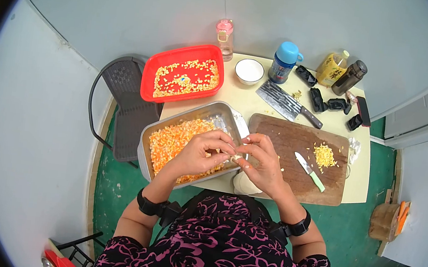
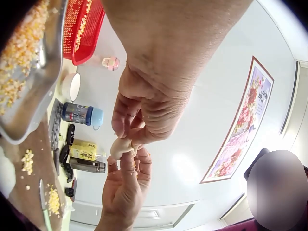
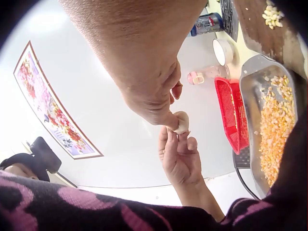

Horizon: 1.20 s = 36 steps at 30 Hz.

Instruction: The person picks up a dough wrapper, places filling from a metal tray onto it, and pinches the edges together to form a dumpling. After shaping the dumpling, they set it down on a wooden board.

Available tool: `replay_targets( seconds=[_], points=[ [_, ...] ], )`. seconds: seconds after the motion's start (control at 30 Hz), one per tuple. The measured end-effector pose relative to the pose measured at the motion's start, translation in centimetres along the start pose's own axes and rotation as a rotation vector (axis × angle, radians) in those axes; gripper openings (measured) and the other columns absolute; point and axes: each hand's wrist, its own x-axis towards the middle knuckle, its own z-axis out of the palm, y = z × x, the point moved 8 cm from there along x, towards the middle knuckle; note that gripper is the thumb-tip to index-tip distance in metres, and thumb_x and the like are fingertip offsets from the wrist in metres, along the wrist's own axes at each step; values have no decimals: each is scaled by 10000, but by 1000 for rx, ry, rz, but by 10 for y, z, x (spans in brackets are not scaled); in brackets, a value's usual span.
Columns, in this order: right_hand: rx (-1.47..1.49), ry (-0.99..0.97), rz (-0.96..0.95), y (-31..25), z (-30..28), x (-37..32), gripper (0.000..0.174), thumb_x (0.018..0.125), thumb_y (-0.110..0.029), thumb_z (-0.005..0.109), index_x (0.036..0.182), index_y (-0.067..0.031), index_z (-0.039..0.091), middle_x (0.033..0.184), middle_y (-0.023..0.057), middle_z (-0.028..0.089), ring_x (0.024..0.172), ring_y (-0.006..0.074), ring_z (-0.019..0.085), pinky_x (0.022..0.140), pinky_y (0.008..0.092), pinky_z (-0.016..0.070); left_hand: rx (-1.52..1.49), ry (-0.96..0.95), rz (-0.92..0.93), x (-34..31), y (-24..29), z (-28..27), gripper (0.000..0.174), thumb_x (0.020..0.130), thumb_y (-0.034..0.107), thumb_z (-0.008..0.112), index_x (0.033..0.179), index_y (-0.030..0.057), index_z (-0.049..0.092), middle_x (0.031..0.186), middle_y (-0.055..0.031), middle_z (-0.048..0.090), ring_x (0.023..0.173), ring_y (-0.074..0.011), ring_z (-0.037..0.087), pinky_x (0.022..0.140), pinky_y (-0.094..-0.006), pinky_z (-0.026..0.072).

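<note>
Above the near edge of a metal tray (image 1: 144,152), both hands meet at a small pale dumpling (image 1: 235,157). My left hand (image 1: 201,153) pinches one side of it between thumb and fingers. From the other side my right hand (image 1: 264,165) pinches its edge, thumb against the dough. The left wrist view shows the dumpling (image 2: 119,147) rounded and folded over; part of it is hidden by fingertips in the right wrist view. Orange and white diced filling (image 1: 182,135) lies in the tray. Below the right hand, a pale dough mass (image 1: 246,184) sits at the table edge.
A brown cutting board (image 1: 287,142) carries a green-handled knife (image 1: 311,173) and chopped yellow bits (image 1: 324,156). Behind it lies a cleaver (image 1: 286,102). A red basket (image 1: 148,81), a white bowl (image 1: 249,72), a blue-lidded flask (image 1: 284,62) and other bottles stand farther back.
</note>
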Motion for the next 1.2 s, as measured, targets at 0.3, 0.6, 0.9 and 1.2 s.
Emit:
replay_targets(
  seconds=[0.3, 0.6, 0.9, 1.2],
  points=[
    [13, 10, 13, 5, 0, -3, 211, 643, -14, 695, 827, -64, 605, 985, 85, 497, 945, 262, 495, 787, 352, 415, -14, -34, 3, 2, -3, 1, 101, 773, -3, 584, 854, 12, 642, 918, -76, 577, 841, -163, 563, 707, -267, 449],
    [17, 18, 30, 5, -1, -5, 243, 643, -10, 696, 856, -67, 595, 991, 92, 499, 941, 271, 495, 782, 352, 417, -4, -50, -19, 0, -2, 4, 103, 769, -1, 595, 849, 20, 657, 927, -75, 580, 842, -165, 566, 720, -272, 449],
    [-22, -76, -7, -1, 5, -4, 338, 639, 25, 675, 938, -116, 604, 1051, 111, 479, 973, 283, 476, 766, 347, 435, -64, -38, -146, -5, -10, 4, 179, 787, 18, 588, 964, 14, 557, 956, -62, 563, 869, -101, 546, 699, -212, 456],
    [-54, -68, 4, 1, 6, -5, 236, 636, 20, 676, 835, -93, 623, 1046, 114, 489, 963, 288, 478, 721, 349, 436, -178, -40, -204, -7, -22, 7, 283, 781, -2, 592, 1043, 2, 484, 1027, -80, 526, 939, -125, 541, 709, -226, 469]
  ],
)
